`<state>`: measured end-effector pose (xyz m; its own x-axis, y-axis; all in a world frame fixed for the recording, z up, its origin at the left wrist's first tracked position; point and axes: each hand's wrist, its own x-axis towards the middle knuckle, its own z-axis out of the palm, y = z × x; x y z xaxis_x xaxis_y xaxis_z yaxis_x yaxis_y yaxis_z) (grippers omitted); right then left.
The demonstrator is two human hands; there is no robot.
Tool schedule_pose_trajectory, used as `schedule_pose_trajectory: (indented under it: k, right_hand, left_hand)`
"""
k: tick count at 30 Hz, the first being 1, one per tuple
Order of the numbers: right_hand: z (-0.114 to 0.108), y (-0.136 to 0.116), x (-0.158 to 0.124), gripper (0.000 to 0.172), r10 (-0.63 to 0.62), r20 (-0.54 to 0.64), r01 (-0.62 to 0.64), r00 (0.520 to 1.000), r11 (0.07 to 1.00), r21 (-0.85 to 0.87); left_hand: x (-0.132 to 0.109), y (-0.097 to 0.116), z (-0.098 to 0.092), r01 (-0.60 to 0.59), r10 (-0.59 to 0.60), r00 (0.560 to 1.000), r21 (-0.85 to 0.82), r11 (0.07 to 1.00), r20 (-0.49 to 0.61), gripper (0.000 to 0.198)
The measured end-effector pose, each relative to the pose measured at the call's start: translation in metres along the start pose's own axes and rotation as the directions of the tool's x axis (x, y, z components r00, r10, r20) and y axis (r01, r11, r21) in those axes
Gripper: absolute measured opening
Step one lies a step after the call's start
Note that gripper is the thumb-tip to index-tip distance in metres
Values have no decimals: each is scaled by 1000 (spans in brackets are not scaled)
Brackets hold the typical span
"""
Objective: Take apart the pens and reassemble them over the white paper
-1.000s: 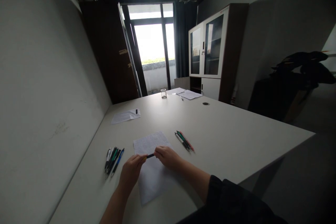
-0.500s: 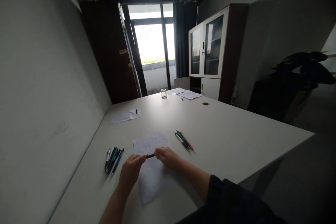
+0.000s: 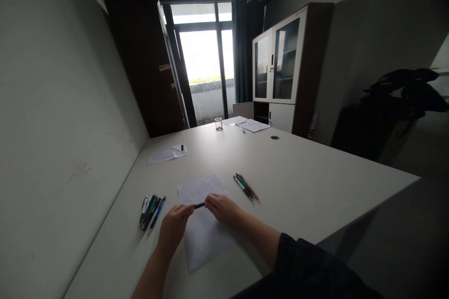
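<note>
Between my two hands a dark pen (image 3: 199,205) lies sideways, its ends hidden in my fingers. My left hand (image 3: 174,223) is closed on the left end, and my right hand (image 3: 221,209) pinches the right end. Beneath them lies a sheet of paper (image 3: 203,247), its far part covered in fine writing. Several pens (image 3: 151,212), black, white, green and blue, are bunched on the desk left of my left hand. Another small group of pens (image 3: 246,187), with green and red ones among them, rests beyond my right hand, to the right of the sheet.
The white desk (image 3: 298,182) stretches toward a window. A paper with a dark small object (image 3: 166,154) lies at the left near the wall. At the far end stand a clear glass (image 3: 218,124) and more papers (image 3: 255,125). A round cable hole (image 3: 275,138) is at the right.
Both hands still hold the pen over the sheet, with hardly any movement. The whole view has shifted very slightly.
</note>
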<state>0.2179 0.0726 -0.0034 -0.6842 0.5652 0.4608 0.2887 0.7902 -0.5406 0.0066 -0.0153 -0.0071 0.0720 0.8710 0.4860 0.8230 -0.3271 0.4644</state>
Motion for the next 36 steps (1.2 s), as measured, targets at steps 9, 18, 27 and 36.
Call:
schedule_pose_trajectory:
  k: [9,18,27,36]
  right_hand:
    - [-2,1,2,24,42,-10,-41,999,994,102]
    - [2,5,4,28,150,37,-154,988,957,245]
    - [1,3,4,28,174,35,-178,984,955,238]
    - [2,6,4,29,133,5,-131,991,966,225]
  left_hand:
    - [-1,-6,4,-46,45,999,-62,997,-4,26]
    - [-1,-3,1,-79,78,996,-32,996,-31,26]
    - [0,0,1,-78,77,996,-13,997,-47,25]
    - [-1,-1,2,-66,66,997,-14,998,-46,22]
